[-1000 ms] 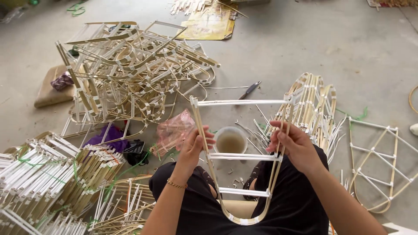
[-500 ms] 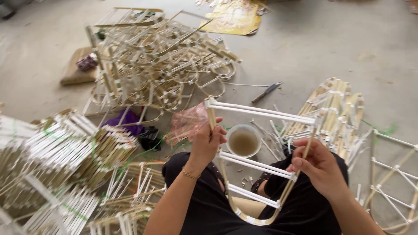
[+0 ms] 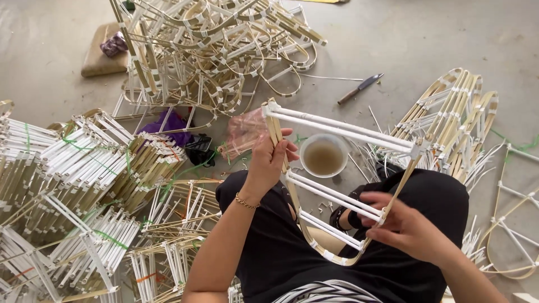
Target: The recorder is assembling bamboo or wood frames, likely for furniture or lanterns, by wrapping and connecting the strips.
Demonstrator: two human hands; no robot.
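**Bamboo frame held over the lap on a grey concrete floor**

A grey concrete floor (image 3: 438,33) fills the view, littered with bamboo work, and a person in black clothes sits on it with a frame across the lap.

The left hand (image 3: 269,160) is closed around the left upright of the bamboo frame (image 3: 342,129), fingers wrapped over the strip just below its top corner; a thin gold bracelet (image 3: 246,202) circles that wrist. The right hand (image 3: 401,221) pinches the right side of the frame low down, where the middle rung meets the curved strip, with thumb and fingertips narrowed onto the joint. The frame is tilted, its top bar running from upper left down to the right, with white-wrapped rungs crossing between two tan side strips that join in a rounded bottom near the knees.

Just behind the frame, seen through its upper opening, a small white bowl (image 3: 324,155) of cloudy brownish liquid stands on the floor. A crumpled pink plastic bag (image 3: 244,132) lies to its left, touching the frame's top corner in view. Farther out, a knife (image 3: 359,88) lies on bare floor. A heap of finished frames (image 3: 219,50) rises at far centre, bundles of white-wrapped sticks (image 3: 73,168) tied with green string crowd the left, and a fan of curved frames (image 3: 455,112) lies at right.
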